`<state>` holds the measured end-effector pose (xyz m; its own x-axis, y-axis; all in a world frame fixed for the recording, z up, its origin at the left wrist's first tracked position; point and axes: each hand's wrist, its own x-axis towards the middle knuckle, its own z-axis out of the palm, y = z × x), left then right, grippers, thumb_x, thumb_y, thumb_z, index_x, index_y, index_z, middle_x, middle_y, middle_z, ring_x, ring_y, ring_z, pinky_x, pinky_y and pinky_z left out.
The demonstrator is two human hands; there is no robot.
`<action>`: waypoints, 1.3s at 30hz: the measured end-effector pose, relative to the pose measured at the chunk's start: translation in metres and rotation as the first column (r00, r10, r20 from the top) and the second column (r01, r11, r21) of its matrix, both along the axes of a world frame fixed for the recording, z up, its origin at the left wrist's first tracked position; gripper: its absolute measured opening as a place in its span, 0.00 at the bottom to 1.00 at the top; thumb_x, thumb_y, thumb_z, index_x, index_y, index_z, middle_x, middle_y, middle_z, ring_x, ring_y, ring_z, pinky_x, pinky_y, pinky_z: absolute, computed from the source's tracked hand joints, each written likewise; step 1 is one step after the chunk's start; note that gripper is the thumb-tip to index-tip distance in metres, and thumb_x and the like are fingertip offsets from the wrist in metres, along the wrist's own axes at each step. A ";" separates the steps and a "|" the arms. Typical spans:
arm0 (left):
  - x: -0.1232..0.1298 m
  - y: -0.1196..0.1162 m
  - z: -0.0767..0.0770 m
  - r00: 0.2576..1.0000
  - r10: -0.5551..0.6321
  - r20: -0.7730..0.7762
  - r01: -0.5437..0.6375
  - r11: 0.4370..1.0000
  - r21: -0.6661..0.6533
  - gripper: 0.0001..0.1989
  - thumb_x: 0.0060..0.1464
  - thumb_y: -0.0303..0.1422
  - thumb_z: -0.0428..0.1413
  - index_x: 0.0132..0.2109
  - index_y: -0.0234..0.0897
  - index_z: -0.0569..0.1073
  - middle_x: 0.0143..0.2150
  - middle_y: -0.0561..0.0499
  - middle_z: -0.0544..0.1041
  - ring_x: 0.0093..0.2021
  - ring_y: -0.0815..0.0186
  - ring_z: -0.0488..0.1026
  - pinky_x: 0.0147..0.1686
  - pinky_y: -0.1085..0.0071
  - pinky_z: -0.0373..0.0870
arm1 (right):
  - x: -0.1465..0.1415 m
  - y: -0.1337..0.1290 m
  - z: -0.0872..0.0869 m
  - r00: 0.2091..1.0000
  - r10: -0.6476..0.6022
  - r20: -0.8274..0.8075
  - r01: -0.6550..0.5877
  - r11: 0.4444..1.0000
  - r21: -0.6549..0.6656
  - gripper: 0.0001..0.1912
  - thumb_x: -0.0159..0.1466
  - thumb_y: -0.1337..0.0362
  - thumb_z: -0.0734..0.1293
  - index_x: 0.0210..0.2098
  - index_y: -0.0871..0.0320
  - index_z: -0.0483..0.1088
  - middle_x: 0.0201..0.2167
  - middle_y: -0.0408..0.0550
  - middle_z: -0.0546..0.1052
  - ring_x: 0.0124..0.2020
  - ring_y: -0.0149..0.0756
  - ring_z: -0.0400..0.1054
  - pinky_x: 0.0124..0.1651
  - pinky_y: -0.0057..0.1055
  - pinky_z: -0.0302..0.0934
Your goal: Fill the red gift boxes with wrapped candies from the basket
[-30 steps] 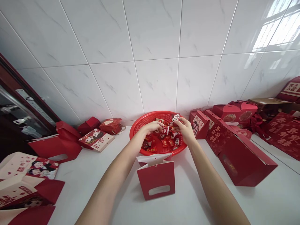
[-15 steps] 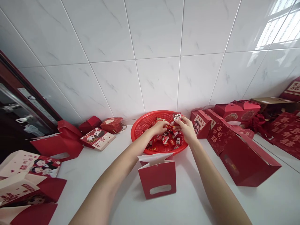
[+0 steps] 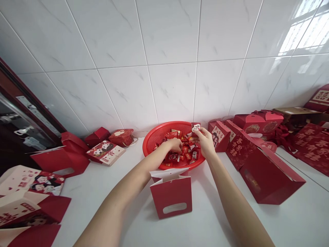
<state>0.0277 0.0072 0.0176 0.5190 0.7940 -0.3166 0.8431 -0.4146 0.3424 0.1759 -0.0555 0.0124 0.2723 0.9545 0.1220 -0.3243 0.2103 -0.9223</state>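
Red basket (image 3: 151, 141), hands (image 3: 175, 145) (image 3: 207, 142) farther apart

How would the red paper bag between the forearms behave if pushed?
The boxy red paper bag would probably feel light, given its thin walls. Its creased sides might fold if squeezed. Standing upright, it could tip.

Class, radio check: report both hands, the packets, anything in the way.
Left hand down among wrapped packets in red basket, grip unclear. Right hand pinching one packet. Open-topped red box upright in front of basket. Reach looks unblocked.
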 end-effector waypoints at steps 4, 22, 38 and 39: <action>-0.001 -0.006 0.006 1.000 0.007 0.011 -0.007 0.999 -0.043 0.04 0.38 0.27 0.62 0.24 0.38 0.74 0.22 0.53 0.74 0.25 0.62 0.72 0.25 0.69 0.67 | 0.000 0.000 0.001 1.000 -0.017 0.006 0.017 1.000 -0.019 0.17 0.48 0.54 0.76 0.29 0.55 0.70 0.21 0.42 0.77 0.21 0.33 0.69 0.24 0.29 0.66; -0.004 0.016 0.000 0.654 0.012 0.756 -0.136 0.985 0.102 0.11 0.52 0.34 0.59 0.43 0.35 0.76 0.43 0.47 0.80 0.42 0.64 0.76 0.44 0.70 0.73 | 0.001 0.002 -0.005 0.997 0.069 0.038 -0.070 0.997 0.033 0.19 0.46 0.50 0.77 0.31 0.55 0.75 0.33 0.44 0.78 0.37 0.38 0.72 0.36 0.32 0.70; -0.037 -0.016 0.019 0.904 -0.047 0.425 0.121 0.982 -0.148 0.15 0.46 0.39 0.66 0.40 0.37 0.79 0.34 0.51 0.80 0.34 0.63 0.76 0.34 0.70 0.72 | 0.005 0.006 -0.006 0.990 0.075 -0.116 -0.074 0.997 0.012 0.18 0.43 0.53 0.79 0.28 0.54 0.74 0.29 0.42 0.77 0.34 0.37 0.70 0.33 0.32 0.69; -0.044 -0.022 0.019 0.963 -0.097 0.251 0.165 0.949 -0.267 0.13 0.45 0.40 0.66 0.38 0.38 0.80 0.32 0.51 0.81 0.33 0.62 0.76 0.33 0.70 0.71 | 0.005 0.006 -0.005 0.990 0.079 -0.116 -0.079 0.997 0.004 0.18 0.43 0.53 0.79 0.27 0.54 0.74 0.29 0.42 0.77 0.34 0.37 0.70 0.34 0.33 0.70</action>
<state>-0.0163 -0.0145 0.0366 0.6980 0.6091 -0.3766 0.6711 -0.3728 0.6408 0.1807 -0.0496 0.0072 0.2079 0.9737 0.0934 -0.4444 0.1790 -0.8777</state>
